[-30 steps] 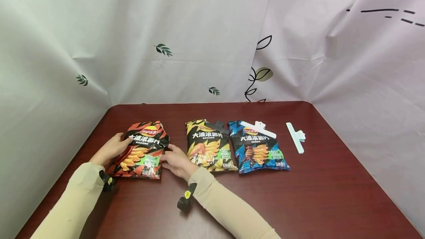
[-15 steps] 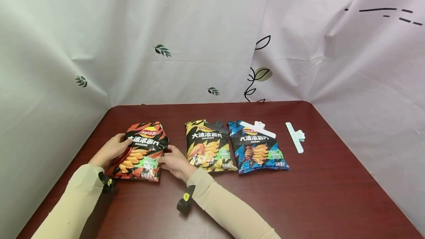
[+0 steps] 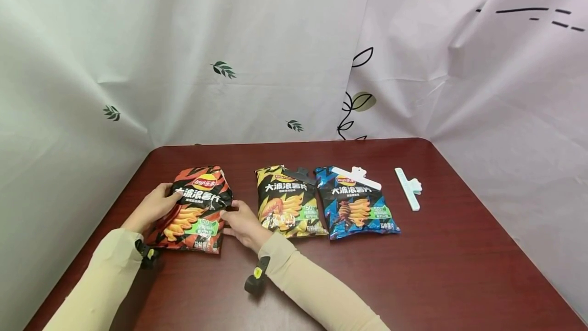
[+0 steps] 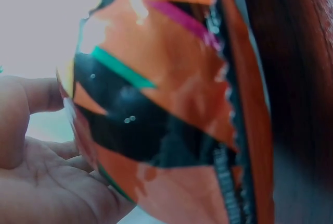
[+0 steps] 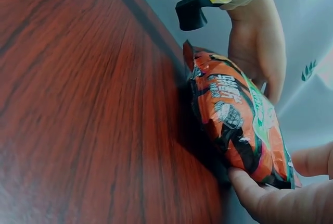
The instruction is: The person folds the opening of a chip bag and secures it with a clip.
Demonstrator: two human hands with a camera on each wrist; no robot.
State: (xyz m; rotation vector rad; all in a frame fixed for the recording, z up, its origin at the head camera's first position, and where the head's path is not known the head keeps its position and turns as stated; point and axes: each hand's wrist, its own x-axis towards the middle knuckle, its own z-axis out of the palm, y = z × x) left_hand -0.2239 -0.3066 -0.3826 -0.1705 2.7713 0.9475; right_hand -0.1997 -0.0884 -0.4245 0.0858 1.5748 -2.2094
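Your left hand (image 3: 153, 206) and right hand (image 3: 242, 225) flank the orange chip bag (image 3: 195, 209), which lies on the table (image 3: 413, 269) toward its left edge, nearer the front than the back. In the head view, your left fingers curl round the bag's left edge with the thumb on its face; your right fingers curl against the bag's right edge.

The left wrist view shows what the head view hides: the bag's crimped end seam stands close to the lens, and the palm (image 4: 47, 182) lies under the bag's side with the thumb (image 4: 31, 96) over its rim. The view is blurred, so you cannot tell how far the other fingers spread.

The right wrist view shows the bag from the side, resting on the wood, with two right fingertips (image 5: 250, 190) pinching its near corner, and your left hand (image 5: 257, 41) behind it.

Farther right, toward the middle of the table, the yellow chip bag (image 3: 288, 203) and the blue chip bag (image 3: 356, 206) lie touching side by side. A black clip (image 3: 300, 174) crosses the yellow bag's top and a white clip (image 3: 357, 178) the blue bag's top. Toward the right edge, a pale green clip (image 3: 409, 189) lies apart on the wood.
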